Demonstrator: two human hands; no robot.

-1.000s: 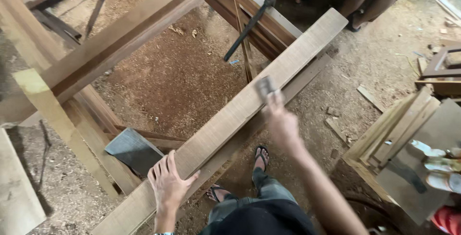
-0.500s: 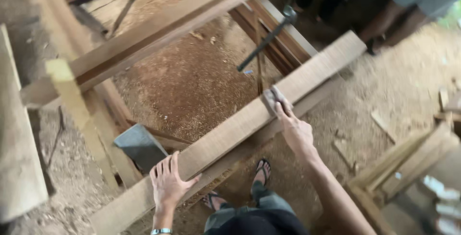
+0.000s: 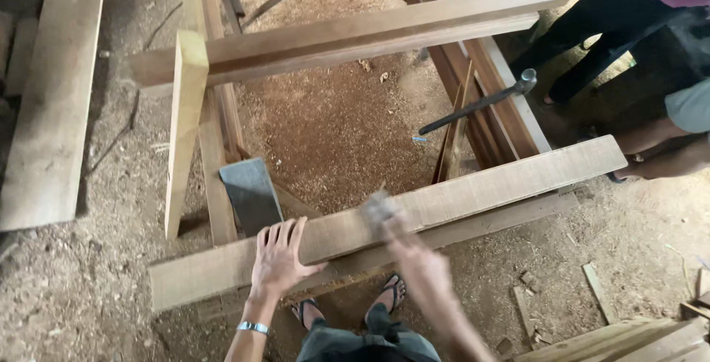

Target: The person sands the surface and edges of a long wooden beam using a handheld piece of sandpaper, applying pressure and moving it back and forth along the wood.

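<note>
Across the sawhorse frame lies your long plank point(image 3: 473, 195), where your right hand point(image 3: 399, 236), closed on a blurred sanding block point(image 3: 379, 205), has slid back along the board toward you. Your left hand point(image 3: 279, 257) stays flat and open on the plank's near end, so the rubbing now covers the nearer stretch.

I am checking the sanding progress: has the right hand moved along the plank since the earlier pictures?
Yes. The right hand has slid along the plank toward the left hand, which rests flat on the plank.
</note>
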